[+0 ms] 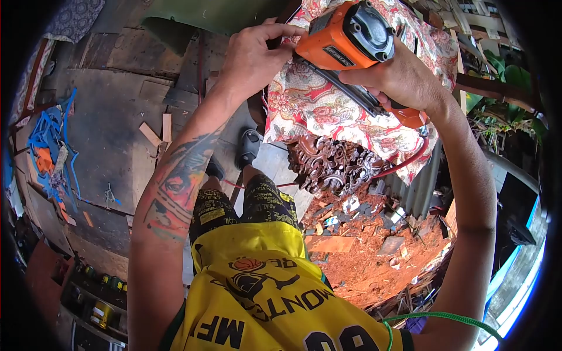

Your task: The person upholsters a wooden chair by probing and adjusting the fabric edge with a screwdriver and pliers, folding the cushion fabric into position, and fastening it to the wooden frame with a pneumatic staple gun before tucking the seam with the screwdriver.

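Observation:
My right hand (404, 79) is wrapped round the handle of an orange-and-black air staple gun (331, 47). The gun lies over floral fabric (345, 111) in red, cream and white, and its nose is hidden beneath its body. Beside the gun's front, my left hand (254, 58) pinches the fabric near its left edge, thumb and fingertips close together. Below the fabric's near edge shows dark, glossy carved wood (333, 164); what lies under the cloth is mostly covered.
A red hose (404, 167) runs beside the carved wood. Reddish sawdust and scraps (363, 257) cover the ground at right. Wood offcuts (151, 134) and a blue-and-orange tangle (50, 146) lie on the left floor. A green sheet (216, 14) hangs at the top.

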Demonstrator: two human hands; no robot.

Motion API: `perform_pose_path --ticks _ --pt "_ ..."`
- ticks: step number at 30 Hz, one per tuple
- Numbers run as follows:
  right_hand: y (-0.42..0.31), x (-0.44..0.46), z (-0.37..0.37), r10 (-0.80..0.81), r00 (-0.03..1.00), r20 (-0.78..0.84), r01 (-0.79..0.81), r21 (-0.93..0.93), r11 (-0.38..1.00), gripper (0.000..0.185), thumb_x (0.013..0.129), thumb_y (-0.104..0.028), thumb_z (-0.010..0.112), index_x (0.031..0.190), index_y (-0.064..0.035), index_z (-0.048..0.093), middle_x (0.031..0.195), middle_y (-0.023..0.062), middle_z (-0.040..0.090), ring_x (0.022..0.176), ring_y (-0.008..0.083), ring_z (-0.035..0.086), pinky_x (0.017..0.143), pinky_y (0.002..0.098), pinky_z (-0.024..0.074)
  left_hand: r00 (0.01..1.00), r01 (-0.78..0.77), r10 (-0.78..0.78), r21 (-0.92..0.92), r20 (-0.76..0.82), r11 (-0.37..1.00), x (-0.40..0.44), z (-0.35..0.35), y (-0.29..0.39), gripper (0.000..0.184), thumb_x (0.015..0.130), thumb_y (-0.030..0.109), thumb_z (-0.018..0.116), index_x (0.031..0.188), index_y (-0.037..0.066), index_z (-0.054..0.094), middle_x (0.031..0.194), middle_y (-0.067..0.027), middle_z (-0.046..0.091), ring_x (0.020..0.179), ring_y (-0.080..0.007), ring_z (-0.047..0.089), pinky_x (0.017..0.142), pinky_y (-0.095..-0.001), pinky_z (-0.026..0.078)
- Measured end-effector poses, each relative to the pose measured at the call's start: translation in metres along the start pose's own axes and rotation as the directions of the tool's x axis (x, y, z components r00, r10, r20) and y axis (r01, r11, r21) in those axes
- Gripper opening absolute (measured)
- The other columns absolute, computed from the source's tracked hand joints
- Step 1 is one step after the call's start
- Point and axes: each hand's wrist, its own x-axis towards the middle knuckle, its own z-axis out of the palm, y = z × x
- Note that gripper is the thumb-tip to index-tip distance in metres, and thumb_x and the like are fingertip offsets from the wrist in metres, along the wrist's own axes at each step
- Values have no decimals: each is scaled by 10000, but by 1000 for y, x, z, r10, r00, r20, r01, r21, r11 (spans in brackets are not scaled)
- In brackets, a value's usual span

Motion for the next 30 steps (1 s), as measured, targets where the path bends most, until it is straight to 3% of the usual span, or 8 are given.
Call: perform_pose_path --ticks 12,18,20,22,23,25,27,30 --pt "13 4 5 -40 999 7 39 105 994 323 830 -275 779 1073 -63 761 563 17 604 456 110 599 455 291 497 998 36 -35 -19 43 999 0 -3 2 252 944 77 684 1163 143 791 1192 -199 755 1389 -323 571 1112 -386 469" --pt "19 5 1 -71 997 15 66 189 980 277 788 -265 744 834 9 743 521 14 556 428 134 586 433 297 490 985 133 -135 24 109 991 4 -9 9 244 923 93 730 1159 117 786 1250 -201 740 1394 -320 566 1110 -367 465" --pt "24 9 1 -63 998 20 58 192 980 290 786 -269 745 813 20 736 514 18 548 434 138 594 437 302 510 985 136 -137 15 101 991 6 -8 8 241 907 89 755 1146 97 784 1211 -175 760 1315 -263 638 1069 -346 482" --pt "25 12 1 -11 997 71 2 119 993 367 837 -302 806 1101 -58 732 621 16 631 459 109 607 454 293 529 984 141 -142 13 111 990 5 -9 11 236 903 82 761 1138 88 783 1171 -145 768 1236 -217 664 1038 -332 490" --pt "22 9 1 -15 997 70 6 124 992 367 837 -302 806 1101 -58 732 621 16 631 459 109 607 454 293 529 983 150 -149 -2 111 989 4 -9 12 231 898 75 767 1129 78 782 1130 -115 775 1156 -172 689 1007 -318 497" --pt "14 1 -1 -82 996 25 78 140 987 316 786 -263 735 869 41 753 612 103 672 517 175 679 510 336 571 985 144 -140 -28 97 989 4 -7 10 222 899 73 768 1121 71 779 1076 -87 774 1077 -136 680 978 -306 502" --pt "20 6 7 -142 989 -31 145 125 981 323 788 -258 733 892 47 753 665 138 700 574 207 707 579 342 593 991 122 -120 -31 64 992 4 -5 12 201 909 64 755 1109 59 777 983 -38 776 919 -75 669 884 -272 522" --pt "28 11 14 -228 972 -65 232 72 970 318 805 -245 721 947 39 747 765 208 734 734 285 758 756 368 622 994 103 -103 -31 30 994 4 -2 9 200 917 46 731 1112 52 775 953 -39 780 865 -59 660 818 -259 529"
